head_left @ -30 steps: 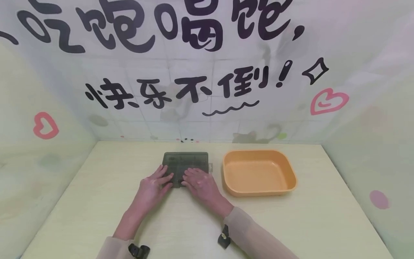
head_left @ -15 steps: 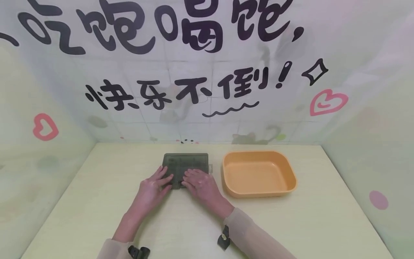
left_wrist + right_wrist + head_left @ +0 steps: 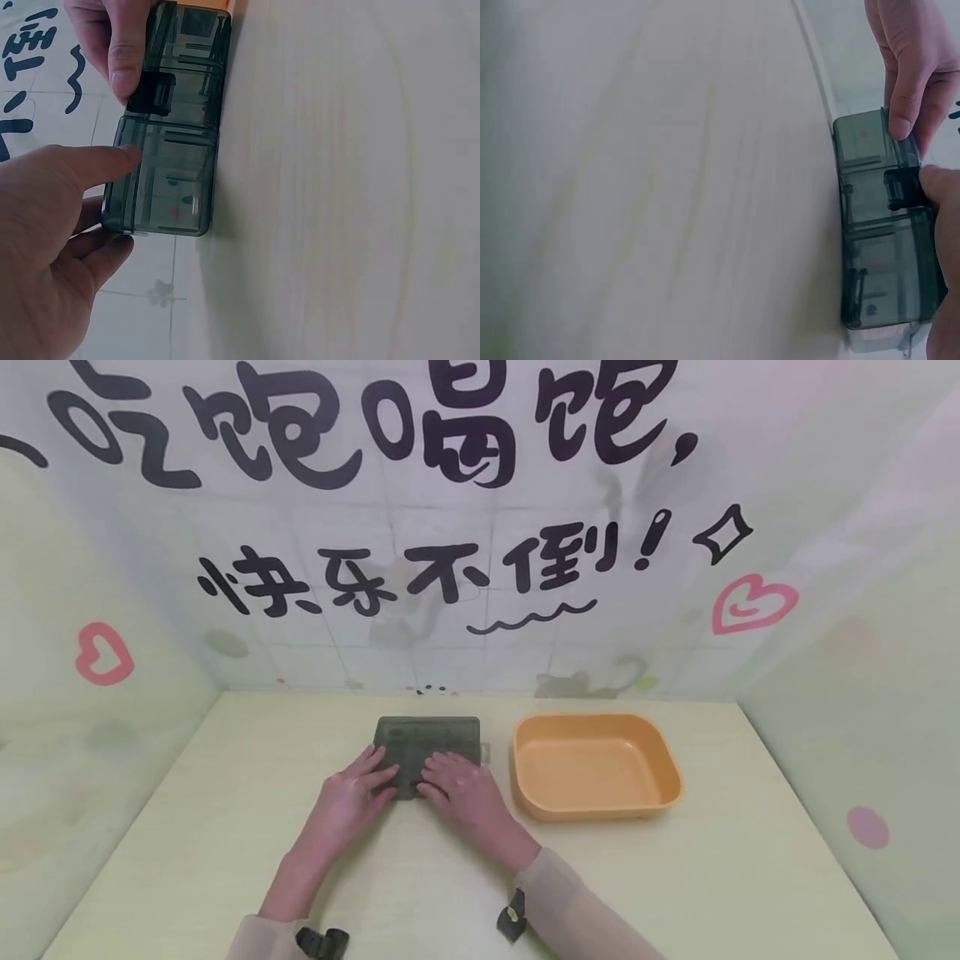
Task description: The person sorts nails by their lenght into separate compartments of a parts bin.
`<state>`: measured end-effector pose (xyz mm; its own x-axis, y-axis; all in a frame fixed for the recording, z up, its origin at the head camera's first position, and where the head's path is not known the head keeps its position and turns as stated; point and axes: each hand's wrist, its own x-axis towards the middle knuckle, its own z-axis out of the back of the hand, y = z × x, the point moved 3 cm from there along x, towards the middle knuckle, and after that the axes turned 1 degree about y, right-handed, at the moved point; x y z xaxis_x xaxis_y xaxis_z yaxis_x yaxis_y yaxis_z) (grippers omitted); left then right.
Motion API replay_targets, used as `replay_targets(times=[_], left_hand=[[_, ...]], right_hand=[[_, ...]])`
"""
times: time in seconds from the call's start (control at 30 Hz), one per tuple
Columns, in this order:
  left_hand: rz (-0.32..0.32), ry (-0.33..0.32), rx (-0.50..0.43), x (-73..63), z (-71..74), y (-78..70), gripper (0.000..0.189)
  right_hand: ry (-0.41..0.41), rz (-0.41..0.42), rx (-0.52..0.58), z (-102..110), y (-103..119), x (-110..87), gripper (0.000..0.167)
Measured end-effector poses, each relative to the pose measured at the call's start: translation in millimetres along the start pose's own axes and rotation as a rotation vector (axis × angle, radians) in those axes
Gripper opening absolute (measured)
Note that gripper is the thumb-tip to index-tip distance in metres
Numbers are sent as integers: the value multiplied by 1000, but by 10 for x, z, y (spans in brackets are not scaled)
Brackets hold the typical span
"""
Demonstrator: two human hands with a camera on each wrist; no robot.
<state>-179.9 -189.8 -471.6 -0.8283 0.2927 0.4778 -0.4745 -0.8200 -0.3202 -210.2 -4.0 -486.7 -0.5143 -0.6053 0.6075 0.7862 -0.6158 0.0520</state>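
Note:
A dark, see-through compartment box (image 3: pixel 427 732) lies on the table with its lid down. Small items, too blurred to name, show through its front wall. My left hand (image 3: pixel 347 802) holds the box's left front corner, thumb on the upper front edge and other fingers at the left side and on top. My right hand (image 3: pixel 471 793) lies over the lid's front right part. Its thumb (image 3: pixel 939 180) touches the black latch (image 3: pixel 904 187) on the front, which also shows in the left wrist view. In that view the right hand's other fingers are partly hidden.
To the right of the box stands an orange rectangular basin (image 3: pixel 596 768) with nothing visible inside. The pale wooden table (image 3: pixel 420 885) runs back to a white wall (image 3: pixel 337 652) with black lettering. Side walls border the table left and right.
The head view has shifted slightly. Both hands keep their places on the box, and the lid stays down.

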Motion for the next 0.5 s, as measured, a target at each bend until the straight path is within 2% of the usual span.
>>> replay_targets(times=[0.23, 0.4, 0.5], left_hand=[[81, 10, -30, -62, 7, -40, 30], [94, -31, -18, -69, 25, -46, 35], [81, -57, -19, -39, 41, -58, 40]], right_hand=[[169, -116, 64, 168, 0, -24, 40], [160, -211, 104, 347, -50, -45, 47], [152, -232, 88, 475, -85, -40, 49]])
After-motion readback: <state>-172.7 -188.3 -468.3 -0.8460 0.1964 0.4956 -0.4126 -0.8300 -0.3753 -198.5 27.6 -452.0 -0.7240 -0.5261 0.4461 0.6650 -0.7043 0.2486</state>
